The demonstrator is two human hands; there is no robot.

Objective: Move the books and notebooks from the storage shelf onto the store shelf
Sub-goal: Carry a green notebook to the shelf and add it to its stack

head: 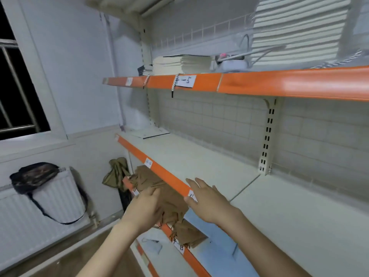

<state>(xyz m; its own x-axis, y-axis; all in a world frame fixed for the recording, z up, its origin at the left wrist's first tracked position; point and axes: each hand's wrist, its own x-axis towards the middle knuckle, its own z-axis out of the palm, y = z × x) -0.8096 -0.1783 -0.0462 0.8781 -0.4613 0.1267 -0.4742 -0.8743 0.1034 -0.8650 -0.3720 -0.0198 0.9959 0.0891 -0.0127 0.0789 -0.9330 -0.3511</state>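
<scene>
My left hand grips a stack of brown paper bags that lies on a lower shelf, below the orange edge of the middle shelf. My right hand reaches forward with straight fingers over that orange edge and touches it. A stack of white books lies on the upper orange-edged shelf. One thin notebook lies flat at the far left of the middle shelf. A tall pile of white books stands at the top right, blurred.
More brown bags lie on the lower shelf. A white device with cables sits on the upper shelf. A black bag hangs on the radiator at left. An olive cloth bag hangs by the shelf end.
</scene>
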